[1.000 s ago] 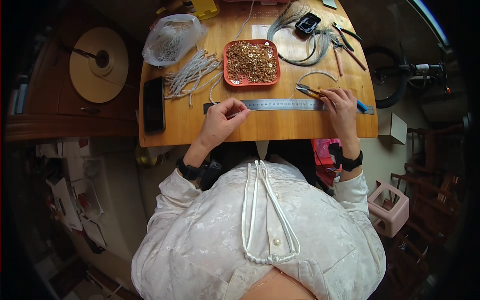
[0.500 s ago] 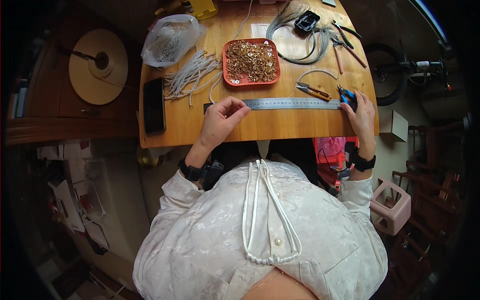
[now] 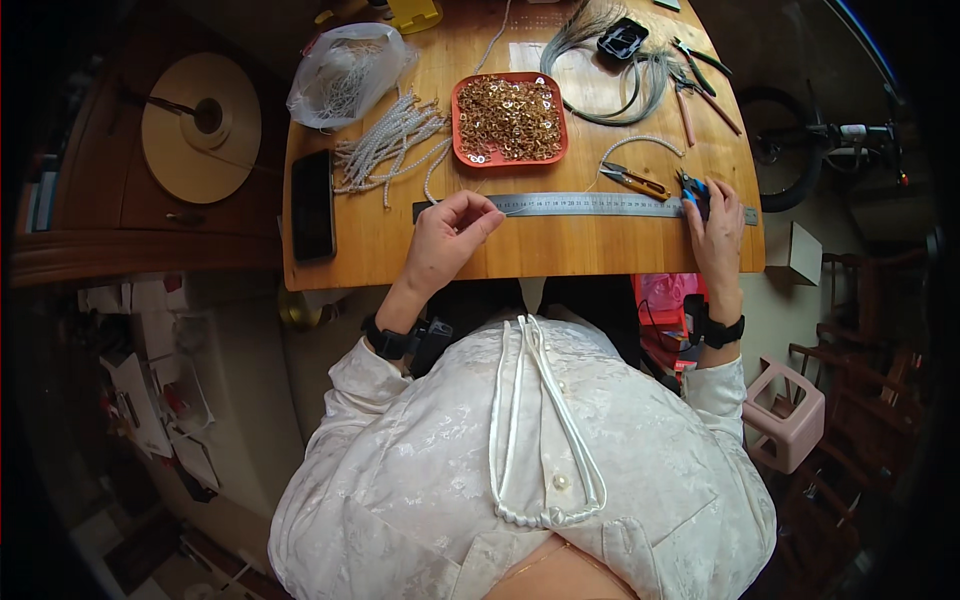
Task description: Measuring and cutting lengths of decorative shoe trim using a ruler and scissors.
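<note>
My left hand [image 3: 445, 240] is closed in a pinch over the left part of a steel ruler [image 3: 590, 205]. A thin pale thread shows at its fingertips, and the end of one white bead strand [image 3: 430, 182] runs down behind that hand. At the ruler's right end, my right hand [image 3: 718, 232] is closed on blue-handled pliers [image 3: 690, 187], their jaws pointing away from me. Yellow-handled thread snips [image 3: 640, 182] lie just above the ruler. A curved beaded strand [image 3: 640, 140] arcs behind the snips.
An orange tray [image 3: 457, 140] holds many gold metal pieces. Left of it lie white bead strands [image 3: 385, 150], a plastic bag [image 3: 345, 75] and a phone [image 3: 313, 205]. Grey wire bundles [image 3: 600, 118], a black box [image 3: 622, 38] and more pliers [image 3: 705, 85] occupy the far right.
The view has shifted slightly, so the table sits a little higher and further right. Both hands keep nearly the same places and grips.
</note>
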`<state>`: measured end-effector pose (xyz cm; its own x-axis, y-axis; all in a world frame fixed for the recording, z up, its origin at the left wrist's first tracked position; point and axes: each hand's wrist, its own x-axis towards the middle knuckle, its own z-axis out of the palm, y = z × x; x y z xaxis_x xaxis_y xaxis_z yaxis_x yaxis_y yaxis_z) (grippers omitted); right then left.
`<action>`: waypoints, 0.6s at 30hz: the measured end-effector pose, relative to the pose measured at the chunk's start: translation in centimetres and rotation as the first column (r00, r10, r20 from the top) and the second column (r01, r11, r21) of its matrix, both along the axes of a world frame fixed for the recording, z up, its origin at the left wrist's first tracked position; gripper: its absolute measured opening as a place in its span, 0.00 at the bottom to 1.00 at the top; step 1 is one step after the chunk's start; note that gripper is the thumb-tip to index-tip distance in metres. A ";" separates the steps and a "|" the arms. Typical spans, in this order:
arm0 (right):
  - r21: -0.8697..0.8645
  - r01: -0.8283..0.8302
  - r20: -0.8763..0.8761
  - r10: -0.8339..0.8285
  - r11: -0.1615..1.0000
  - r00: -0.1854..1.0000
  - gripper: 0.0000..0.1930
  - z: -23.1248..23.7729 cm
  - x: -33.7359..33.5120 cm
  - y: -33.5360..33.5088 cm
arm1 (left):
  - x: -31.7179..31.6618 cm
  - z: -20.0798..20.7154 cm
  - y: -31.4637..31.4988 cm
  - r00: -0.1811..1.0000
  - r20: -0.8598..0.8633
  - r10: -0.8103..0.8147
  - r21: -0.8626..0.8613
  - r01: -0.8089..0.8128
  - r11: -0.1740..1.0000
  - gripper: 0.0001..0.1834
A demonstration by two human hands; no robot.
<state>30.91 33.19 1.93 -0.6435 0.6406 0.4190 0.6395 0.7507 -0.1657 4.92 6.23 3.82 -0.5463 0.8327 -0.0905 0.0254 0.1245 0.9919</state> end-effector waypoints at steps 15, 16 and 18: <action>-0.503 -0.247 -0.519 -0.061 0.828 0.853 0.20 3.1 -1.3 -3.8 | -0.1 -0.6 -0.4 1.000 0.002 0.015 0.014 -0.015 1.000 0.05; -0.816 -0.307 -0.403 -0.100 0.489 0.910 0.21 3.5 -1.4 -4.3 | -0.1 -0.6 -0.5 1.000 0.003 0.012 0.003 -0.012 1.000 0.05; -0.959 -0.278 -0.282 -0.084 0.052 0.956 0.22 3.9 -2.3 -5.4 | -0.2 -0.5 -0.1 1.000 0.001 0.001 -0.003 -0.001 1.000 0.05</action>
